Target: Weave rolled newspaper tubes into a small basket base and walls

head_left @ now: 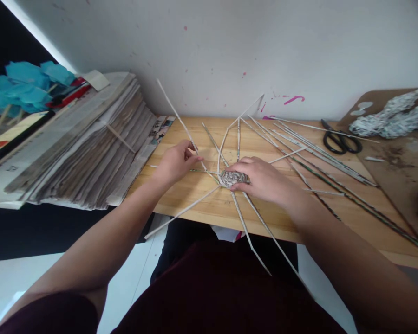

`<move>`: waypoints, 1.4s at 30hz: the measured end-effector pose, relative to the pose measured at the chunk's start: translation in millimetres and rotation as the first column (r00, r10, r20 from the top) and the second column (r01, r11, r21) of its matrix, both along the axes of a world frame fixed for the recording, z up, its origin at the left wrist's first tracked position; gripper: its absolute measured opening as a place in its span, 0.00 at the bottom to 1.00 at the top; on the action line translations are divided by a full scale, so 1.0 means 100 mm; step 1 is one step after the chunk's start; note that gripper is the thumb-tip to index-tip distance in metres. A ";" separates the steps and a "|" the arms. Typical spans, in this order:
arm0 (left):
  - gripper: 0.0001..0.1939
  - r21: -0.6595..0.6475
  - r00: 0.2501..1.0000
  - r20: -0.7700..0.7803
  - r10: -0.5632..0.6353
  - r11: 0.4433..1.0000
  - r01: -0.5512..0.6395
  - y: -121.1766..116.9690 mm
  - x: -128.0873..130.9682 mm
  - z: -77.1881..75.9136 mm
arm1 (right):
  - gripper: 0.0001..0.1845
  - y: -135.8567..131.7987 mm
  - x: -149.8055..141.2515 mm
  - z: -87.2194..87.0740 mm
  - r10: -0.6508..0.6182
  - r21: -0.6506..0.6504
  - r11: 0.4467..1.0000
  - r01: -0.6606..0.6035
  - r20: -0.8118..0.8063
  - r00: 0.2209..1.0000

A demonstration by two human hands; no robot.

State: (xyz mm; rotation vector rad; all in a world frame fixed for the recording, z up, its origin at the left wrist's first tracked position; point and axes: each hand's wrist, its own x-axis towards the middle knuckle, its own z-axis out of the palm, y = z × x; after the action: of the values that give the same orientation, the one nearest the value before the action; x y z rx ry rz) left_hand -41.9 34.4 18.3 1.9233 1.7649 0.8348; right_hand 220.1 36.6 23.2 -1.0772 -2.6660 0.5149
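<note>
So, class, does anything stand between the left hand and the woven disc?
Nothing separate shows in the way. Only thin strips running out from the woven disc cross the gap to the left hand, which pinches one. The right hand holds the disc's right side.

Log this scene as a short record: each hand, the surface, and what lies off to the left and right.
Left hand: pinching a thin whitish paper rod
Right hand: gripping a small round grey woven-paper piece
Surface: pale wooden tabletop
Left side: tall stack of greyish folded newspapers
Right side: black-handled scissors, several loose thin paper rods
</note>
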 end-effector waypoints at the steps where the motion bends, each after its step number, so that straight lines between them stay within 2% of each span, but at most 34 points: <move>1: 0.12 -0.006 0.999 -0.031 0.028 1.000 -0.028 0.01 -0.03 0.03 | 0.21 0.00 0.00 0.00 0.001 0.002 1.000 -0.001 -0.003 1.000; 4: 0.15 -0.029 0.996 -0.092 0.016 0.999 -0.019 0.03 0.00 0.11 | 0.21 -0.01 0.00 0.00 0.009 0.012 1.000 -0.009 -0.003 1.000; 7: 0.13 -0.021 0.985 -0.154 -0.084 0.996 0.082 0.05 0.18 0.13 | 0.23 0.00 0.00 -0.01 0.005 0.015 1.000 -0.005 -0.003 1.000; 9: 0.10 -0.096 0.968 -0.207 -0.143 0.988 0.125 0.09 0.33 0.11 | 0.23 0.00 0.01 -0.02 0.006 0.018 1.000 -0.006 -0.005 1.000; 11: 0.10 -0.192 0.956 -0.253 -0.147 0.976 0.099 0.15 0.47 0.09 | 0.23 0.01 0.01 -0.03 0.013 0.020 1.000 -0.013 0.003 1.000; 15: 0.08 -0.237 0.928 -0.353 -0.120 0.971 0.035 0.28 0.63 0.06 | 0.23 0.01 0.01 -0.04 0.020 0.017 1.000 -0.020 0.020 1.000; 19: 0.07 -0.286 0.910 -0.375 -0.176 0.956 0.067 0.36 0.66 0.06 | 0.22 0.00 0.00 -0.03 0.009 0.008 1.000 -0.008 -0.006 1.000; 22: 0.07 -0.231 0.898 -0.410 -0.163 0.970 0.070 0.33 0.67 0.06 | 0.21 -0.01 0.00 -0.02 0.006 0.010 1.000 -0.006 -0.011 1.000; 28: 0.08 -0.083 0.892 -0.442 -0.088 0.995 0.057 0.12 0.63 0.00 | 0.23 -0.01 0.00 -0.07 0.022 0.043 0.999 -0.021 -0.002 1.000; 32: 0.07 -0.047 0.906 -0.412 -0.098 0.995 0.086 0.08 0.57 -0.06 | 0.20 -0.02 0.01 -0.10 0.056 0.042 0.998 -0.055 -0.014 0.998; 37: 0.05 -0.026 0.924 -0.376 -0.072 0.997 0.067 0.07 0.52 -0.09 | 0.17 -0.04 0.01 -0.08 0.048 0.020 0.999 -0.047 -0.013 0.999; 42: 0.01 -0.004 0.963 -0.228 -0.141 0.990 0.144 0.01 0.37 -0.07 | 0.15 -0.05 0.01 -0.09 0.040 0.035 0.999 -0.039 -0.049 0.998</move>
State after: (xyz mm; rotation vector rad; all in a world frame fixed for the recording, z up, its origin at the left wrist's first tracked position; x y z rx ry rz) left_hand -5.0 35.3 11.2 2.1998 1.7217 0.5962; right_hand 221.3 31.9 14.2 -0.9914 -2.6480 0.4957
